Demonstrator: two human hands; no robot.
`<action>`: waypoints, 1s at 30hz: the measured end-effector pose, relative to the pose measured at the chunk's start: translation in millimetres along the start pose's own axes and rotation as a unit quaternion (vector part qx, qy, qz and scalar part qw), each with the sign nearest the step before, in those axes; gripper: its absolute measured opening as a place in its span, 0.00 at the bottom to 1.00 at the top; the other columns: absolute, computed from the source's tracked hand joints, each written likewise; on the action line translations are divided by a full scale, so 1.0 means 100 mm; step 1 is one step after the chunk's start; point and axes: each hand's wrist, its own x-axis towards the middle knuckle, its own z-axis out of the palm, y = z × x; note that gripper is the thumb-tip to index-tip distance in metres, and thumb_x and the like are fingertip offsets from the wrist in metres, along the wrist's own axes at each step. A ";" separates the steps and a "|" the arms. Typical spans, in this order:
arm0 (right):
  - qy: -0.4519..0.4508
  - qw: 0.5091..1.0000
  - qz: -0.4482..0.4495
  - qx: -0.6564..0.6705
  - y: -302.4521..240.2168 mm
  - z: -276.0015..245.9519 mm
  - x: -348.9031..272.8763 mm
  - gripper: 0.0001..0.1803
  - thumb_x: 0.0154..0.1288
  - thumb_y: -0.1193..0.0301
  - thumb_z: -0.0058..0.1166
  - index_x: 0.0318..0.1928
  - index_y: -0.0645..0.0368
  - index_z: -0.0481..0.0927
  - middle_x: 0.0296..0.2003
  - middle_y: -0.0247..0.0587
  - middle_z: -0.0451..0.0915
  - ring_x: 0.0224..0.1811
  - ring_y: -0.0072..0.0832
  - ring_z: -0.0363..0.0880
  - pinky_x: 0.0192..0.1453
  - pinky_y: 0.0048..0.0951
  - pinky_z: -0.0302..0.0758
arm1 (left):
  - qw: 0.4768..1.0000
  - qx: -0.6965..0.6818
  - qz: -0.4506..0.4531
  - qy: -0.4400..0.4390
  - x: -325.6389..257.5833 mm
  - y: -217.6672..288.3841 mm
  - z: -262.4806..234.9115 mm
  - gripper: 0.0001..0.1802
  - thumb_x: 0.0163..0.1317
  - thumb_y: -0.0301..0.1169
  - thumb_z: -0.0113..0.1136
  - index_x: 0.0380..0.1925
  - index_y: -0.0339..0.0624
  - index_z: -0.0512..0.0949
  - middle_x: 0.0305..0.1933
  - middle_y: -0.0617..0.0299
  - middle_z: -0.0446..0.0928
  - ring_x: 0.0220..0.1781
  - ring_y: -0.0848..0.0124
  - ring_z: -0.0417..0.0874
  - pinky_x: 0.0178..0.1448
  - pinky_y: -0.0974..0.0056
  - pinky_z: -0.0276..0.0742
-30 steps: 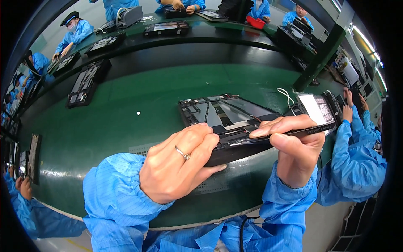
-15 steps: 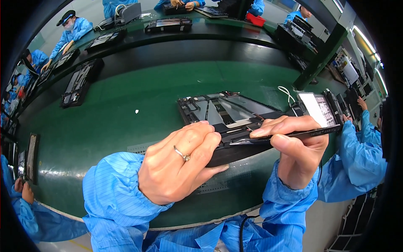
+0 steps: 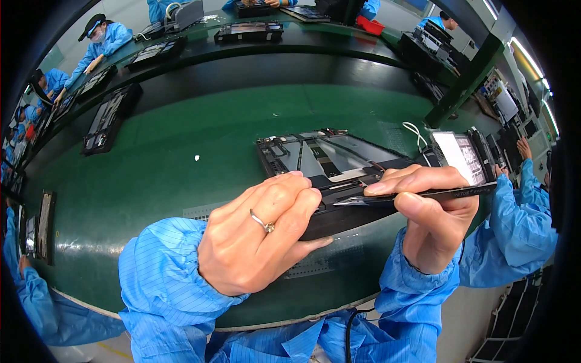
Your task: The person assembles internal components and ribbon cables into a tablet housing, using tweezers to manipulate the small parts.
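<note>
In front of me an opened flat electronic device (image 3: 357, 154), its grey inside showing ribbon strips and small parts, sits in a black tray (image 3: 345, 219) whose near edge is tilted up. My left hand (image 3: 260, 233), wearing a ring, grips the tray's near left side. Its fingertips rest on the upper edge, and the thumb lies along the front face. A pair of black tweezers (image 3: 445, 193) with a fine silver tip is pinched between the thumb and fingers of my right hand (image 3: 433, 202). The tip points left, over the tray's near edge close to my left fingertips.
Behind the green mat (image 3: 169, 181) runs a dark conveyor (image 3: 290, 72) with similar trays. A green post (image 3: 460, 91) stands at the right, near a white cable (image 3: 414, 130) and a propped white panel (image 3: 449, 152). Co-workers in blue sit on both sides.
The tweezers and my right hand have shifted slightly right, showing more of the silver tip. My left hand keeps its grip. On the conveyor the trays have shifted a little.
</note>
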 end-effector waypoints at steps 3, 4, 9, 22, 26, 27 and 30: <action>-0.008 1.000 -0.006 -0.001 0.01 0.00 0.00 0.05 0.37 0.80 0.45 0.22 0.66 0.69 0.17 0.48 0.73 0.23 0.38 0.75 0.36 0.36 0.70 | 1.000 0.000 -0.001 -0.002 0.00 0.00 0.00 0.27 0.31 0.27 0.66 0.35 0.34 0.68 0.37 0.47 0.71 0.37 0.58 0.75 0.37 0.64 0.75; -0.011 1.000 -0.008 0.005 0.02 -0.01 0.00 0.05 0.37 0.80 0.45 0.22 0.66 0.69 0.17 0.49 0.73 0.23 0.38 0.75 0.36 0.36 0.71 | 1.000 0.000 -0.003 -0.003 0.00 0.00 0.00 0.26 0.31 0.27 0.66 0.35 0.34 0.68 0.37 0.47 0.71 0.37 0.58 0.75 0.37 0.64 0.75; -0.019 1.000 -0.011 0.015 0.03 -0.02 0.02 0.05 0.37 0.80 0.46 0.22 0.66 0.69 0.18 0.51 0.74 0.23 0.38 0.75 0.36 0.35 0.70 | 1.000 0.004 -0.003 -0.005 0.01 0.00 0.00 0.26 0.31 0.27 0.66 0.35 0.34 0.68 0.37 0.48 0.71 0.38 0.59 0.75 0.37 0.64 0.75; 0.018 0.999 -0.018 -0.023 0.02 -0.04 -0.03 0.07 0.39 0.79 0.46 0.24 0.68 0.70 0.21 0.53 0.74 0.26 0.39 0.75 0.39 0.36 0.70 | 0.971 0.092 0.209 0.074 0.08 -0.12 0.11 0.13 0.31 0.23 0.55 0.24 0.34 0.72 0.25 0.47 0.70 0.26 0.61 0.75 0.30 0.62 0.76; 0.012 0.959 -0.243 -0.146 0.23 -0.06 -0.04 0.10 0.42 0.82 0.46 0.30 0.71 0.69 0.28 0.57 0.74 0.31 0.38 0.75 0.42 0.33 0.69 | 0.979 0.072 0.190 0.008 0.17 0.02 0.11 0.22 0.34 0.25 0.63 0.34 0.35 0.68 0.33 0.47 0.69 0.31 0.57 0.76 0.32 0.60 0.75; -0.014 0.926 -0.301 -0.229 0.29 -0.09 -0.01 0.10 0.43 0.84 0.47 0.31 0.72 0.69 0.29 0.58 0.74 0.32 0.37 0.75 0.42 0.32 0.69 | 0.974 0.093 0.206 0.024 0.22 0.06 0.17 0.21 0.35 0.26 0.63 0.33 0.34 0.68 0.31 0.48 0.69 0.29 0.58 0.75 0.31 0.60 0.75; 0.062 0.898 -0.345 -0.266 0.35 -0.13 0.10 0.11 0.43 0.84 0.53 0.32 0.67 0.72 0.31 0.49 0.76 0.30 0.31 0.75 0.38 0.27 0.69 | 0.980 0.043 0.191 0.036 0.32 0.08 0.28 0.27 0.32 0.31 0.65 0.36 0.34 0.68 0.31 0.49 0.70 0.29 0.59 0.75 0.32 0.60 0.74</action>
